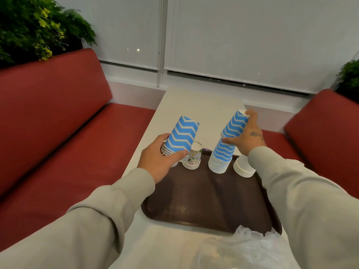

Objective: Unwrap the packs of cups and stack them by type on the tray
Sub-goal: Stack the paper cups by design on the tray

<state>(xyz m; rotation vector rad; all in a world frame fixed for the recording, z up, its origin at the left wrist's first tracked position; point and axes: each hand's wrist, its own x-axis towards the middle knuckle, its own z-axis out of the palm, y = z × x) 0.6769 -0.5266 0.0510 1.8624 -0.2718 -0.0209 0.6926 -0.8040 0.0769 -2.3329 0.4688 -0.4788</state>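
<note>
The white desk (196, 105) is carrying a brown tray (204, 200), with crumpled plastic wrap (250, 247) lying at its near edge. On the tray's far side, your right hand (246, 134) is gripping the leaning upper section of the tall blue zigzag stack (223, 152), fingers wrapped around it. Your left hand (161, 160) is clasping a short blue zigzag stack (182, 134), apparently above the tray's left corner. Beside it the leaf-patterned cups (194, 158) are standing, and plain white cups (243, 167) are sitting at right.
</note>
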